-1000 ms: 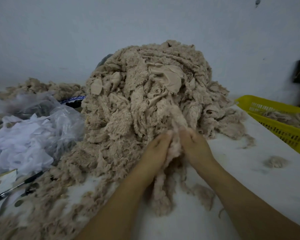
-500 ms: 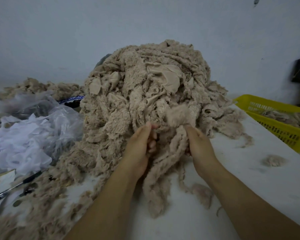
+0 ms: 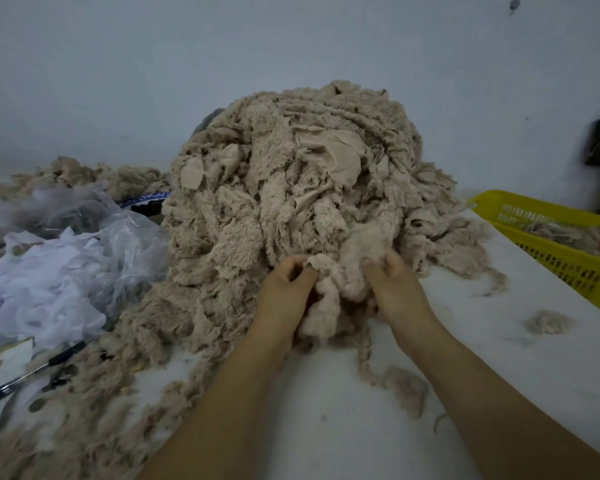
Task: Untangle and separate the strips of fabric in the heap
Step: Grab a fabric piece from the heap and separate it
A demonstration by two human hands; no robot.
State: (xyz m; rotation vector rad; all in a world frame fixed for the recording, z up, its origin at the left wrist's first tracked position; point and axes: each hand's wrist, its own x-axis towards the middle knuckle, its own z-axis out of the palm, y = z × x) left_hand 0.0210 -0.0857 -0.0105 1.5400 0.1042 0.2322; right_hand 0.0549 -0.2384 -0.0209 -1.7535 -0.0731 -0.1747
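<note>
heap (image 3: 291,188): huge beige fluffy pile, dead centre of the frame, sitting on the white tabletop (image 3: 326,417) right up against the wall
strip (image 3: 329,296): thick fuzzy one at the lower front of the heap, bunched up between both hands, with frayed bits trailing down onto the tabletop
left hand (image 3: 284,292): fingers curled tight, clamped on the strip's left side
right hand (image 3: 395,289): fingers curled and dug into the strip's right side, near the other hand
basket (image 3: 551,261): yellow, right edge of the frame, some beige scraps inside
tuft (image 3: 548,322): lower right, well apart from the heap
bag (image 3: 129,244): clear plastic, white fabric in it, left of frame, touching the heap
pen (image 3: 32,372): lower left, just beside the bag
</note>
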